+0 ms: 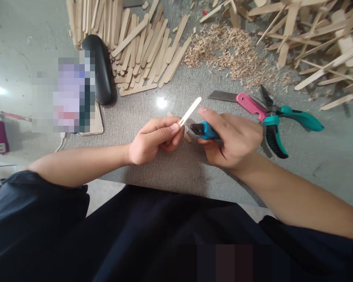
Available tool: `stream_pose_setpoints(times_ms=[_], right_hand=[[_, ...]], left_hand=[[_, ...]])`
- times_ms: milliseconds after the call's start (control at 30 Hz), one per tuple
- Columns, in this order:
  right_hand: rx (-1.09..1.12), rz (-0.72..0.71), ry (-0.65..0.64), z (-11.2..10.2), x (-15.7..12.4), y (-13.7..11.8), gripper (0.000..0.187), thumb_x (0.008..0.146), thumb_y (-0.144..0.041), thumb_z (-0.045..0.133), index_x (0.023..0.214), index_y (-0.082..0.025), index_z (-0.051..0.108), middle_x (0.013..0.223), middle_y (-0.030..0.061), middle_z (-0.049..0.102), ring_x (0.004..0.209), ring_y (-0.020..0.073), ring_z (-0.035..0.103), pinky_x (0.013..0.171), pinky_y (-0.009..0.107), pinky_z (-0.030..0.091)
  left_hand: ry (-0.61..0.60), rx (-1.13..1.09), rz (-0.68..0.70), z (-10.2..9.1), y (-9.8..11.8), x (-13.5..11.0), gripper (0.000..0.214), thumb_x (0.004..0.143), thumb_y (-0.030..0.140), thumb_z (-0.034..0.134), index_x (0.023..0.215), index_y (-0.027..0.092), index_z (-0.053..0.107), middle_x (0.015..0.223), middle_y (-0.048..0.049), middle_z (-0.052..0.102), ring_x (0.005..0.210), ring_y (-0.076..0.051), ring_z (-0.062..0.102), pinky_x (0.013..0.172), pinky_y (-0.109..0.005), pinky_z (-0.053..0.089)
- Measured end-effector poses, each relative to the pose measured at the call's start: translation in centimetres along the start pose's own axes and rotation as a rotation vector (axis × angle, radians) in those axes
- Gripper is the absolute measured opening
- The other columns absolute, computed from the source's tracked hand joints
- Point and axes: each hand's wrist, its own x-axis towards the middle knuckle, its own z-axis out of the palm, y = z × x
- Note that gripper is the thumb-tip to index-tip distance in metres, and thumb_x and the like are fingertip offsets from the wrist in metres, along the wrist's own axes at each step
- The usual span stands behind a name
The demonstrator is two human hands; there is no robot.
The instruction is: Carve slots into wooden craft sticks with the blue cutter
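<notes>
Pinched between the thumb and fingers of my left hand (157, 138) is a pale wooden craft stick (191, 109), pointing up and to the right. A small dark slot shows in the stick near my fingertips. My right hand (233, 135) is wrapped round a blue and black utility knife (207, 130), its tip facing the stick and close to my left fingers. A gap shows between the knife body and the stick; whether the thin blade touches it I cannot tell. Under my hands another piece of craft stick (188, 137) lies on the grey table (164, 172), partly hidden.
Many craft sticks (147, 47) lie heaped at the back. Wood shavings (223, 49) are piled beside them, with more loose sticks (320, 39) at back right. Teal pliers (300, 117) and a pink-handled knife (248, 102) lie right. A black case (97, 70) sits left.
</notes>
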Motion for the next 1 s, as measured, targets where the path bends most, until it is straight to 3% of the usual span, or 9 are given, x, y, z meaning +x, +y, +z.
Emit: stream_pose_setpoints(times_ms=[367, 600, 733, 1000], right_hand=[[-0.005, -0.010, -0.008, -0.1, 0.0, 0.0, 0.050, 0.124, -0.051, 0.049, 0.156, -0.019, 0.071, 0.084, 0.0034, 0.077, 0.064, 0.0192, 0.064, 0.063, 0.037, 0.041], [0.014, -0.029, -0.135, -1.4, 0.4, -0.7, 0.045, 0.127, -0.046, 0.043, 0.152, -0.015, 0.066, 0.081, 0.0008, 0.075, 0.063, 0.0174, 0.066, 0.060, 0.034, 0.045], [0.039, 0.004, -0.201, -1.8, 0.2, -1.1, 0.046, 0.127, -0.044, 0.041, 0.153, -0.015, 0.065, 0.088, 0.0032, 0.080, 0.069, 0.0194, 0.072, 0.064, 0.034, 0.051], [0.089, 0.037, -0.165, -1.6, 0.1, -1.4, 0.048, 0.127, -0.046, 0.042, 0.150, -0.015, 0.071, 0.089, 0.0059, 0.081, 0.070, 0.0197, 0.072, 0.064, 0.035, 0.049]], left_hand=[[0.002, 0.035, -0.007, 0.0, 0.1, 0.1, 0.050, 0.108, 0.050, 0.076, 0.074, 0.021, 0.055, 0.058, 0.0070, 0.040, 0.048, -0.006, 0.031, 0.047, -0.023, 0.023], [-0.107, 0.092, 0.094, -0.1, 0.1, -0.2, 0.042, 0.115, 0.038, 0.067, 0.078, 0.020, 0.057, 0.061, 0.0067, 0.040, 0.050, -0.006, 0.033, 0.049, -0.023, 0.026], [-0.074, 0.248, 0.133, -0.2, 0.0, -0.4, 0.045, 0.115, 0.043, 0.069, 0.078, 0.020, 0.057, 0.063, 0.0053, 0.045, 0.054, -0.007, 0.039, 0.052, -0.024, 0.033], [-0.022, 0.392, 0.119, 0.1, -0.2, -0.8, 0.046, 0.116, 0.050, 0.068, 0.081, 0.022, 0.057, 0.066, 0.0036, 0.049, 0.058, -0.010, 0.044, 0.055, -0.027, 0.037]])
